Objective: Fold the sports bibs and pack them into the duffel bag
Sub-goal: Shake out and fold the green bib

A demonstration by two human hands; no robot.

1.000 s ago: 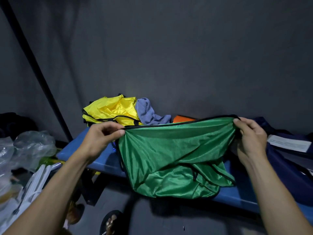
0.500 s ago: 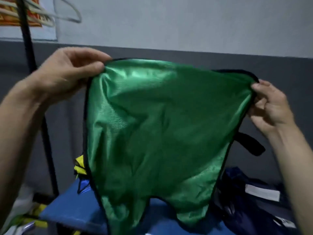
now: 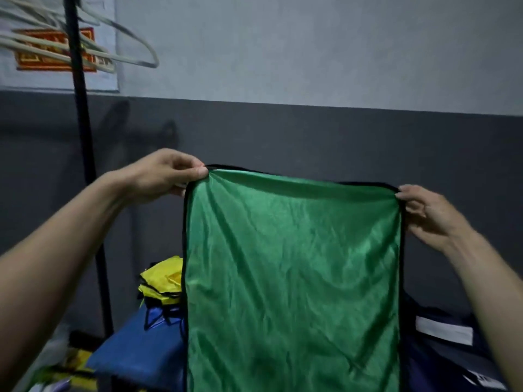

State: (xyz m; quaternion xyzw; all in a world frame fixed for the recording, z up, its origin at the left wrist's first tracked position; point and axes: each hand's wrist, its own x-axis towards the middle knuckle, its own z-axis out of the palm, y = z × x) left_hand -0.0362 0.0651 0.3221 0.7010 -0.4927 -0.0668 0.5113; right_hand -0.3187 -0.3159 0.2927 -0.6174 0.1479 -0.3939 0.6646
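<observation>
A: Where the fingers (image 3: 195,172) of the left hand (image 3: 162,176) pinch, is that the top corner of the shiny green sports bib with black edging (image 3: 291,267)?

B: Yes, thumb and forefinger are pressed narrow on it at ten o'clock. The right hand (image 3: 427,215) pinches the other top corner at two o'clock.

A: And the bib?

B: Held up, hanging flat and wide between both hands, above the blue worktop (image 3: 141,355).

A: Around it?

B: A folded yellow bib (image 3: 162,281) at eight o'clock on the worktop; a dark navy duffel bag (image 3: 441,355) at four o'clock; a black pole (image 3: 85,154) at nine, pale hangers (image 3: 93,35) at eleven.
</observation>
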